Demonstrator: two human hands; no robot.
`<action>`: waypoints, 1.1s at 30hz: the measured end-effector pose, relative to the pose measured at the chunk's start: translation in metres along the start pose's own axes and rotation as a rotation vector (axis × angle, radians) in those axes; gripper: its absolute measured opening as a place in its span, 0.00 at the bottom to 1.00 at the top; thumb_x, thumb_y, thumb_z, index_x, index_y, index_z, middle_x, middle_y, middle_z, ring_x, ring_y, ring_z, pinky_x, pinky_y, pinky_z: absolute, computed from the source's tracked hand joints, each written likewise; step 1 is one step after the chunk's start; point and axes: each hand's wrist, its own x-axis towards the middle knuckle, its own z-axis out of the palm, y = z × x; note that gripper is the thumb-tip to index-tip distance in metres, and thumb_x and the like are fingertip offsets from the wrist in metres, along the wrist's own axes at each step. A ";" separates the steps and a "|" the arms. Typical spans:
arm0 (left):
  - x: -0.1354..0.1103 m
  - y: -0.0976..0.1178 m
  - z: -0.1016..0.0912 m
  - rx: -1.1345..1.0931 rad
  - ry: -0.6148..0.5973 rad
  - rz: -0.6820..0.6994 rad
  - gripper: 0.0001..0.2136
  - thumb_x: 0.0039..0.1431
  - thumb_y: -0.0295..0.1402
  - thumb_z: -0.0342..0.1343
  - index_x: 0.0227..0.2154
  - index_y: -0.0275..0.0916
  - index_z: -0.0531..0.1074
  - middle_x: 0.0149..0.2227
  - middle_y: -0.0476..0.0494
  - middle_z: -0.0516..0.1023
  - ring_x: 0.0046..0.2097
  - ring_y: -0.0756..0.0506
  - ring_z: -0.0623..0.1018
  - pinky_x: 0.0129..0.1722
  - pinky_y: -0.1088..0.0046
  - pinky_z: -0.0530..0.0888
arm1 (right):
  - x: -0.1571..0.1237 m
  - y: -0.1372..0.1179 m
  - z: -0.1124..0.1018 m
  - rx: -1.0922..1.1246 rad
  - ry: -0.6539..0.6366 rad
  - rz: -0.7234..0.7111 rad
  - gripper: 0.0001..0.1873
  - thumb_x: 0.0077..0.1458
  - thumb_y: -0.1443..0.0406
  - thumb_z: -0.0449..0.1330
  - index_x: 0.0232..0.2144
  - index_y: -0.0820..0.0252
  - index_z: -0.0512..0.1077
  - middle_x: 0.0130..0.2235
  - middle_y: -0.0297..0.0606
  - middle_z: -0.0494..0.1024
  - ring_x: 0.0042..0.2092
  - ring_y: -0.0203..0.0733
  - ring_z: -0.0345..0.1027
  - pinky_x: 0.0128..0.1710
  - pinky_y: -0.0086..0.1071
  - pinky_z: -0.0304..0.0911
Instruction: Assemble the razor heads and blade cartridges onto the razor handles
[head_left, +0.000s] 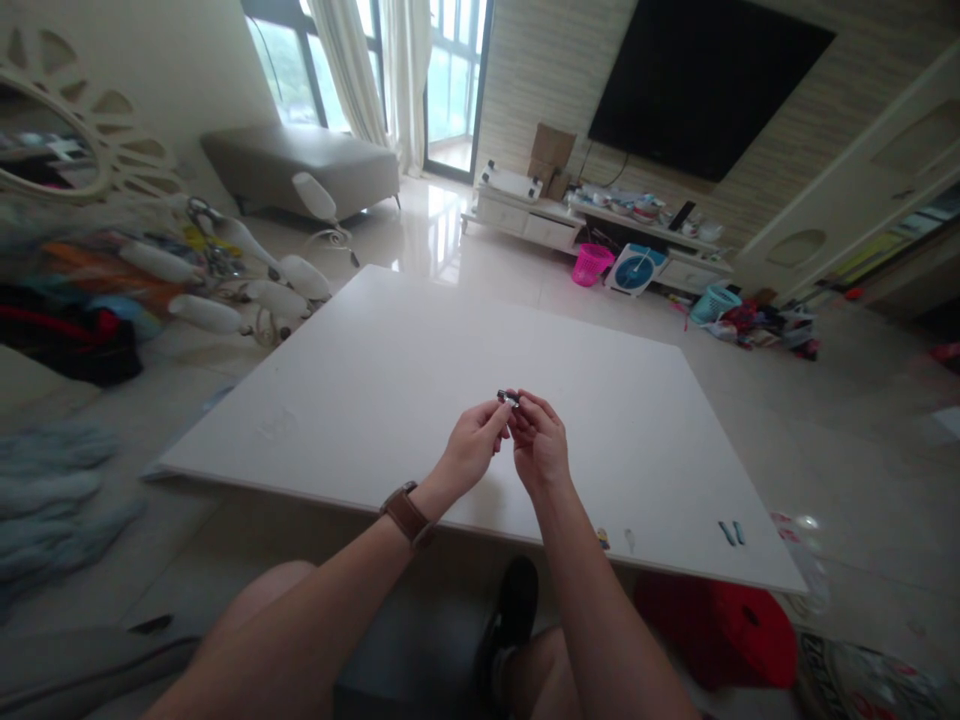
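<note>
A small dark and silvery object is held up between both hands, over the middle of the white table; its exact kind is too small to make out. My left hand pinches it from the left, thumb and fingers closed. From the other side, my right hand grips it with the fingertips. A brown-strapped watch is on my left wrist. Below the hands stretches the white tabletop.
Two teal strips, a clear small piece and a little yellow figure lie by the table's near right edge. A red stool stands below. White lamp shades rise beside the left edge.
</note>
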 end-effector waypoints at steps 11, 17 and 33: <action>-0.004 0.003 0.000 0.021 -0.014 0.077 0.18 0.66 0.46 0.50 0.27 0.37 0.68 0.24 0.52 0.68 0.23 0.54 0.66 0.23 0.76 0.63 | 0.000 0.003 -0.002 0.032 -0.038 -0.055 0.06 0.46 0.71 0.68 0.32 0.64 0.80 0.34 0.41 0.83 0.34 0.37 0.78 0.31 0.25 0.72; -0.004 0.004 0.001 0.031 -0.007 0.078 0.18 0.66 0.46 0.50 0.27 0.38 0.67 0.24 0.52 0.68 0.24 0.53 0.67 0.24 0.77 0.63 | 0.000 0.003 -0.002 0.044 -0.033 -0.062 0.06 0.46 0.71 0.68 0.31 0.64 0.80 0.35 0.42 0.83 0.34 0.37 0.78 0.31 0.24 0.72; -0.002 0.000 -0.001 0.049 -0.007 0.098 0.18 0.66 0.46 0.49 0.27 0.38 0.67 0.24 0.52 0.69 0.24 0.53 0.67 0.24 0.76 0.63 | -0.003 -0.002 -0.005 0.013 -0.070 0.002 0.13 0.44 0.73 0.58 0.31 0.64 0.81 0.34 0.42 0.83 0.33 0.38 0.76 0.33 0.27 0.71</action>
